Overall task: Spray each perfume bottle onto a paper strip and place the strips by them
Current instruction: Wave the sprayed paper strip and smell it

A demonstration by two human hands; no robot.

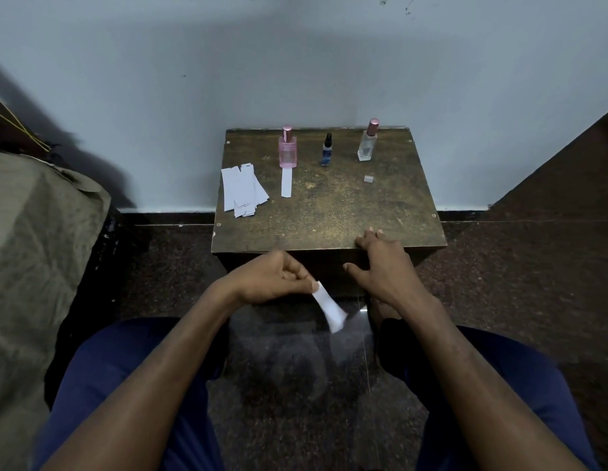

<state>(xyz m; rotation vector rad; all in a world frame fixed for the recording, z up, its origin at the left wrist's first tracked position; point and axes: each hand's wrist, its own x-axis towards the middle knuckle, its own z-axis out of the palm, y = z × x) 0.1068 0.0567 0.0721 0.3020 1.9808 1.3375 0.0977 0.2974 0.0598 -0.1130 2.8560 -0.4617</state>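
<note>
Three perfume bottles stand along the back of a small brown table (330, 215): a pink bottle (287, 151) at the left, a small dark blue bottle (326, 151) in the middle, a clear bottle with a pink cap (368, 142) at the right. One white paper strip (286, 182) lies flat in front of the pink bottle. A pile of spare strips (243, 192) sits at the table's left edge. My left hand (279, 277) pinches a white strip (330, 309) below the table's front edge. My right hand (381, 263) rests open on the front edge, fingers spread.
A tiny grey cap-like piece (368, 179) lies on the table in front of the clear bottle. A pale wall stands right behind the table. An olive cloth-covered bulk (34, 249) fills the left side. My knees in blue trousers are below, over a dark speckled floor.
</note>
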